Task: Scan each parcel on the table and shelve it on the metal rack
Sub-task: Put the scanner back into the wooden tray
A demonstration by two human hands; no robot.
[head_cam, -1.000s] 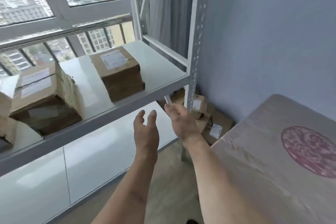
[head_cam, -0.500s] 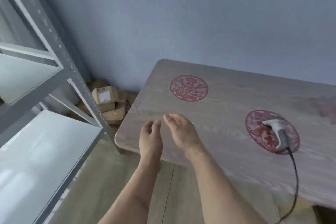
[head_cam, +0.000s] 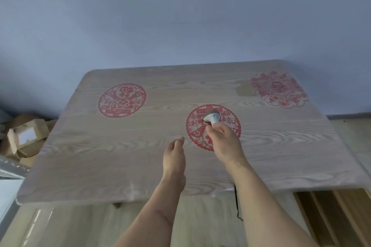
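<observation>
R hand [head_cam: 222,140] gripping scanner [head_cam: 211,117] on table [head_cam: 120,156]; L hand [head_cam: 174,155] loose, empty; no parcels on tabletop, so job prob. near done; boxes [head_cam: 26,138] on floor beside.

I see a pale wood-grain table [head_cam: 124,162] with three red paper-cut rounds on it. The scanner [head_cam: 211,118] sits on the middle round [head_cam: 230,124]; one round [head_cam: 122,100] lies left of it, another [head_cam: 279,89] beyond it, right.
</observation>
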